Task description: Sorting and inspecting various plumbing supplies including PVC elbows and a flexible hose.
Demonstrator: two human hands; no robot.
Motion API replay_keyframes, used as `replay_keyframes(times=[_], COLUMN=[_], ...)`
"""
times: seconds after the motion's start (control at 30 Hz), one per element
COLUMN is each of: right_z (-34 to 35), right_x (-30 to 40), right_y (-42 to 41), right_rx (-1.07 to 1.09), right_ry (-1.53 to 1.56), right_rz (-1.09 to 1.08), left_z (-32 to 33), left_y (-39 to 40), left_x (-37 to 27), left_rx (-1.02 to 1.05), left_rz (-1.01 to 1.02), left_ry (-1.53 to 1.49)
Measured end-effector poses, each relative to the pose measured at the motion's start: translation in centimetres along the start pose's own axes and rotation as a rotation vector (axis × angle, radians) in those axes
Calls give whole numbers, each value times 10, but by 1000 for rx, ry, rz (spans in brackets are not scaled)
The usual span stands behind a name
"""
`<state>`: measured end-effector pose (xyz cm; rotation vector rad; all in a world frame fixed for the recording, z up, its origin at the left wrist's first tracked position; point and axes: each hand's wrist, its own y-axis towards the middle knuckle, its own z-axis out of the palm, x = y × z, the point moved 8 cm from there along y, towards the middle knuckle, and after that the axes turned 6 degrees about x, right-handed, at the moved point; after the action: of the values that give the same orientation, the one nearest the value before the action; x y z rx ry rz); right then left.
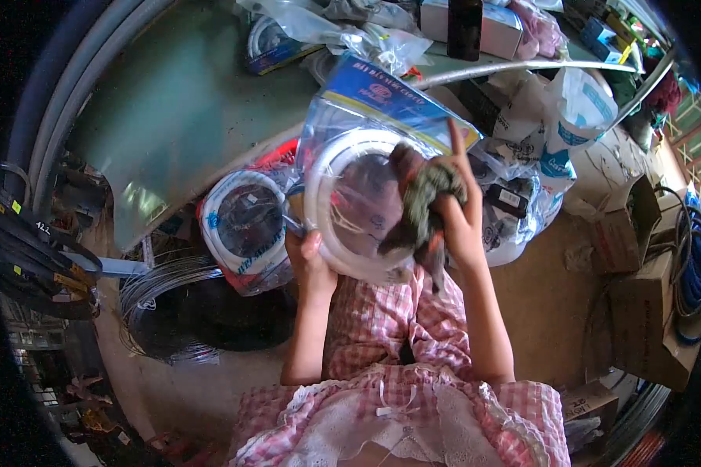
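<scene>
A coil of white hose [320, 192] lies inside a clear plastic bag with a printed blue and yellow header card [380, 96]. My left hand [311, 251] grips the bag's lower left side, thumb on top. Bunched in my right hand [458, 204] is a dark green and brown cloth [423, 201], held against the right side of the bag. My right index finger points up over the card's lower right corner. Motion blurs the cloth's lower end. Left of the bag, another wrapped white coil [213, 233] with red parts sits near my left hand.
Ahead stands a glass-topped table [169, 117] with a metal rim, carrying plastic bags [380, 41], a dark bottle [465, 29] and a white box [502, 32]. Coiled wire [146, 292] lies lower left. Printed plastic bags [578, 117] and cardboard boxes [642, 315] are at right. Black hoses [47, 257] hang at left.
</scene>
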<state>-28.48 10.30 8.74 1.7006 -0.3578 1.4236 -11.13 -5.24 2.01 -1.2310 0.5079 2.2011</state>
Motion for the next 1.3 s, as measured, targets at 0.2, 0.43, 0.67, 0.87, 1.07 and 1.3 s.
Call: replay_keyframes(times=[0.2,0.43,0.67,0.87,1.07,1.3], right_z=[29,67,4,39,74,50], right_x=[5,29,-81,-33,-23,-77], right_y=[-21,-19,8,-35,-52,-61], right_rx=[-247,100,-346,-261,-140,-309], right_ry=[-202,-305,-139,-57,-197,-349], right_rz=[49,-161,285,76,-122,189], left_z=[16,26,37,24,6,-31], left_y=[-12,-18,-17,-22,-20,-12], left_x=[7,-1,-5,-14,-7,8], left_rx=[64,289,493,487,464,385], left_rz=[34,30,22,109,127,-3], left_ry=[448,519,663,811,875,742])
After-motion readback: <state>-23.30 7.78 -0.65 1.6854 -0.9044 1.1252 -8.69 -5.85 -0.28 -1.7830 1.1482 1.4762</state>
